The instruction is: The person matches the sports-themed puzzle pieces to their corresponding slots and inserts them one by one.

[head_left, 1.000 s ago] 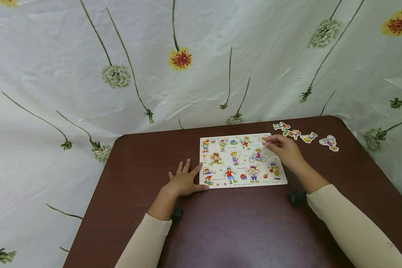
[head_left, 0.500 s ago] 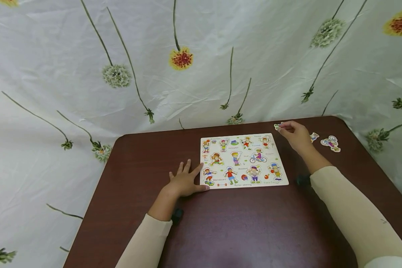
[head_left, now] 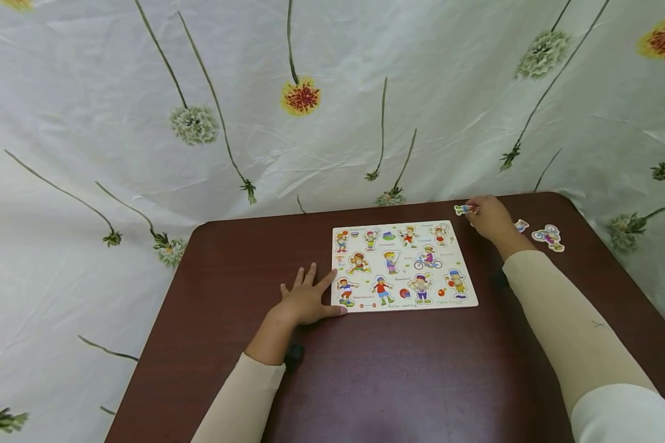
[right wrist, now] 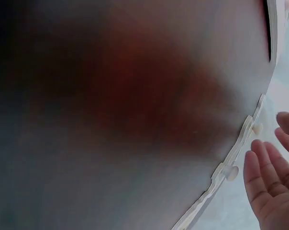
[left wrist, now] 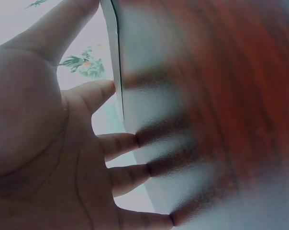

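Note:
A white wooden peg puzzle board (head_left: 404, 261) with colourful sports figures lies on the table. My left hand (head_left: 302, 301) rests with spread fingers at its left side, thumb and index finger touching the edge. In the left wrist view the fingertips of this hand (left wrist: 87, 148) meet the table and the board's edge. My right hand (head_left: 492, 220) is beyond the board's far right corner, over the loose pieces. One figure piece (head_left: 463, 210) shows at its fingertips. In the right wrist view the fingers (right wrist: 266, 167) are loosely bent, near small knobs (right wrist: 232, 173) on the pieces.
A bicycle figure piece (head_left: 548, 237) and a partly hidden piece (head_left: 521, 225) lie right of my right hand. The dark brown table (head_left: 399, 375) ends at a floral cloth (head_left: 332, 141) behind it.
My right hand has left the board's top right corner, where a tennis figure now shows, and moved right to the loose pieces. My left hand has not moved.

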A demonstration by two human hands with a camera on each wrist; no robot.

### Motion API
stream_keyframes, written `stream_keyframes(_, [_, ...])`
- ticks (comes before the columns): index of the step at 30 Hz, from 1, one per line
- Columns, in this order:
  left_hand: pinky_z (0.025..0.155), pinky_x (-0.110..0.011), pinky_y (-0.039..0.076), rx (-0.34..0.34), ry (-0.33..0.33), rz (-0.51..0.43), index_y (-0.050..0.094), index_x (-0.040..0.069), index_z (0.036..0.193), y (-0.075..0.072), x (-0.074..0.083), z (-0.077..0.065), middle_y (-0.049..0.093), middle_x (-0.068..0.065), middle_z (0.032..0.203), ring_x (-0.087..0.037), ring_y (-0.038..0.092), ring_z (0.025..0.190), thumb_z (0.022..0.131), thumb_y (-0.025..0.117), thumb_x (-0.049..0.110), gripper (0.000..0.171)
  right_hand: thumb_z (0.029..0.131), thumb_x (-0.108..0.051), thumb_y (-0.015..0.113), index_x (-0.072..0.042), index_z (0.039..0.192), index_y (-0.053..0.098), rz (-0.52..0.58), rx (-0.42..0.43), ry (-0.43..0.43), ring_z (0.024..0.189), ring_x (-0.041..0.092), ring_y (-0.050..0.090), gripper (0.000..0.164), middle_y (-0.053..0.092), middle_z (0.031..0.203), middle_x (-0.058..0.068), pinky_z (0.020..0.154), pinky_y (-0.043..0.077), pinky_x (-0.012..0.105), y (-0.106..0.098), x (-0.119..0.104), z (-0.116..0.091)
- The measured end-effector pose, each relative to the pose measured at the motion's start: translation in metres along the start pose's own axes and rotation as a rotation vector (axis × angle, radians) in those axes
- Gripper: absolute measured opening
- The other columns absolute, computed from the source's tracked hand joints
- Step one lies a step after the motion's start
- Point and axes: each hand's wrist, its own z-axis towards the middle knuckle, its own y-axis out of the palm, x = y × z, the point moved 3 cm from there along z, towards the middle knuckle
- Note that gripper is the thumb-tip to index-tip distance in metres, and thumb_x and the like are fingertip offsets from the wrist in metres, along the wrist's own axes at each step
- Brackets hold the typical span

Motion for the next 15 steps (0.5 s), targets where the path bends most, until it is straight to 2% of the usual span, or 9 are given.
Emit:
stream_keyframes(3, [0.114, -0.079, 0.007, -0.003, 0.001, -0.005, 0.022, 0.036, 0.162, 0.0, -0.001, 0.0, 0.003, -0.017, 0.171, -0.043, 0.0, 0.158, 0.089, 0.067, 0.063, 0.09, 0.102, -0.009, 0.053, 0.009, 0.141, 0.05, -0.047, -0.031, -0.005, 0.118, 0.05, 0.054, 0.043, 0.039, 0.144, 0.039, 0.101, 0.044, 0.06, 0.001, 0.001, 0.004])
stream_keyframes(8, [0.114, -0.08, 0.006, 0.0, 0.003, -0.007, 0.021, 0.036, 0.162, 0.0, -0.001, 0.001, 0.002, -0.017, 0.171, -0.043, 0.0, 0.158, 0.089, 0.067, 0.063, 0.09, 0.102, -0.006, 0.05, 0.013, 0.138, 0.051, -0.118, -0.052, -0.057, 0.127, 0.054, 0.048, 0.041, 0.043, 0.138, 0.041, 0.108, 0.04, 0.062, 0.002, -0.002, 0.008])
stream_keyframes(11, [0.114, -0.08, 0.006, 0.004, 0.004, -0.006, 0.021, 0.036, 0.162, 0.0, -0.002, 0.002, 0.002, -0.016, 0.171, -0.043, 0.0, 0.158, 0.089, 0.067, 0.063, 0.09, 0.103, -0.005, 0.048, 0.014, 0.136, 0.053, -0.147, -0.064, -0.074, 0.124, 0.053, 0.05, 0.039, 0.048, 0.133, 0.04, 0.106, 0.041, 0.062, 0.004, -0.003, 0.01])
stream_keyframes(15, [0.114, -0.08, 0.006, 0.004, -0.001, -0.005, 0.021, 0.036, 0.162, 0.0, -0.002, 0.001, 0.002, -0.016, 0.172, -0.042, 0.0, 0.158, 0.089, 0.067, 0.063, 0.09, 0.103, -0.007, 0.05, 0.013, 0.125, 0.059, -0.139, -0.064, -0.07, 0.109, 0.047, 0.056, 0.031, 0.056, 0.122, 0.035, 0.093, 0.047, 0.058, 0.006, -0.004, 0.012])
